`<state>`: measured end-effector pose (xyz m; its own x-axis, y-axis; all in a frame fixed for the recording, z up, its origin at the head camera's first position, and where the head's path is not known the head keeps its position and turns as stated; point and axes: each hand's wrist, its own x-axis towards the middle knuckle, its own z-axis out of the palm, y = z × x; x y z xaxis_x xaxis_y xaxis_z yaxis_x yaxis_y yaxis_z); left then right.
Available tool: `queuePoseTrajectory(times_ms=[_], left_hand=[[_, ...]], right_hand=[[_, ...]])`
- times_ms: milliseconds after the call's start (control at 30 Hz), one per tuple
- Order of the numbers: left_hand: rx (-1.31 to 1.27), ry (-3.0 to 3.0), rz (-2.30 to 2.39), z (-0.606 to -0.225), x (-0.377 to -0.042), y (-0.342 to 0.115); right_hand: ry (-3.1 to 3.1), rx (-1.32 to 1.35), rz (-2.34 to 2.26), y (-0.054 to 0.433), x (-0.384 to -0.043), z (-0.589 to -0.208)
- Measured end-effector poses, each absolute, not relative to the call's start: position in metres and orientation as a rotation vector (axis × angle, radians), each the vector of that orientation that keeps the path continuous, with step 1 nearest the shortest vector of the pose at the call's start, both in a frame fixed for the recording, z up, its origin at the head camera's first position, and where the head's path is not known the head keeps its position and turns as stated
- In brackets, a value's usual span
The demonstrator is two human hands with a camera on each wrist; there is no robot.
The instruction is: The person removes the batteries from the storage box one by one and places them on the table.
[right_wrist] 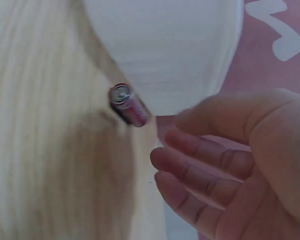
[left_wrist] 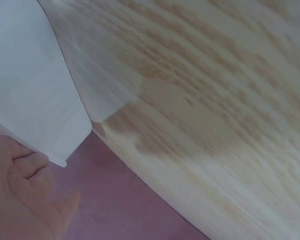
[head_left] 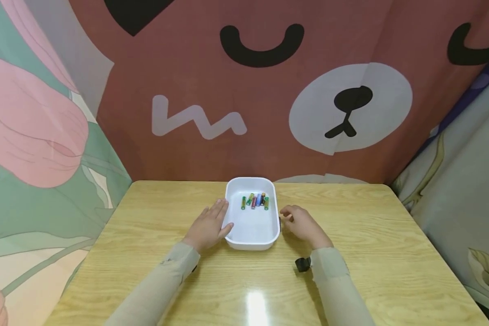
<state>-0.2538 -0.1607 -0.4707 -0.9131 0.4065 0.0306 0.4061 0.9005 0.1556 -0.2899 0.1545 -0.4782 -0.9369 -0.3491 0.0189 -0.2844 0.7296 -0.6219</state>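
Note:
A white tray (head_left: pixel 250 231) sits on the table, with several small batteries (head_left: pixel 254 203) in green, red, blue and dark colours lying in its far half. My left hand (head_left: pixel 208 225) rests along the tray's left rim, fingers stretched out and thumb over the edge. To the right of the tray, my right hand (head_left: pixel 303 224) hovers with loosely bent fingers and nothing between them. In the right wrist view a red and dark battery (right_wrist: pixel 130 106) lies on the table beside the tray's wall, apart from the fingertips. From the head it is mostly hidden.
The wooden table (head_left: pixel 179 280) ends at a brown curtain (head_left: pixel 195 158) with a bear's face printed on it. Patterned curtains hang on both sides. A small black device (head_left: pixel 303 264) is worn at my right wrist.

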Motion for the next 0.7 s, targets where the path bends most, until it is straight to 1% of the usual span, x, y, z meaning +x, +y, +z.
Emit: queuePoseTrajectory(times_ms=[133, 700], left_hand=[[0.673, 3.066, 0.233, -0.469, -0.254, -0.16], [0.659, 3.049, 0.194, -0.474, -0.257, -0.162]], right_hand=[[2.861, -0.478, -0.967, 0.155, -0.289, -0.467], [2.873, -0.569, -1.105, 0.132, -0.29, -0.421]])
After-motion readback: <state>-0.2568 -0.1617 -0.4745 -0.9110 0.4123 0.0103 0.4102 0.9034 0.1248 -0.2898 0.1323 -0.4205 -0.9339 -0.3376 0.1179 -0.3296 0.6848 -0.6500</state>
